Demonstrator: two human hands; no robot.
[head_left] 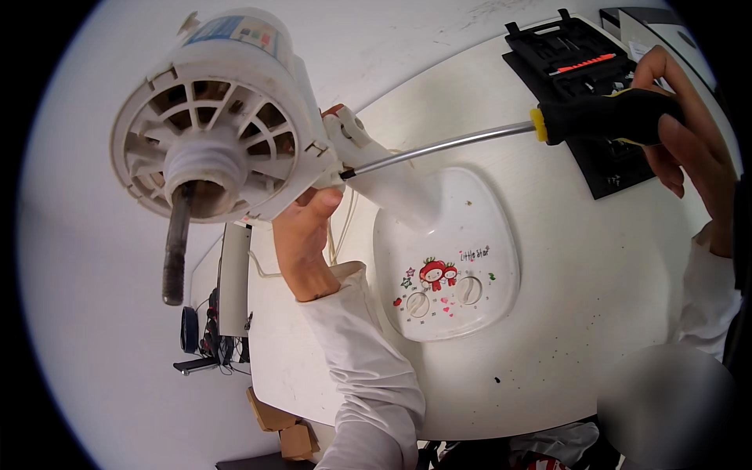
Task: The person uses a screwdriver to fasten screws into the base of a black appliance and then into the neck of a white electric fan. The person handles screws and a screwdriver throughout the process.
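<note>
A white electric fan motor head (304, 86) with a slotted round front and a bare metal shaft (179, 251) fills the upper left. Its neck (395, 188) leads down to a white base (489, 227) with two dials and red cartoon prints. My left hand (301, 247) is closed around the underside of the motor head, thumb on the housing; some fingers are hidden behind it. In my right hand (705, 160) is a long screwdriver (450, 146) with a black and yellow handle. The screwdriver's tip meets the lower right edge of the housing, where the screw, if any, is hidden.
An open black tool case (611, 160) with small bits lies on the white table (556, 298) at the back right. A pale cord (341, 235) runs behind my left wrist. Dark specks dot the tabletop. Cardboard boxes (272, 411) sit below the table's left edge.
</note>
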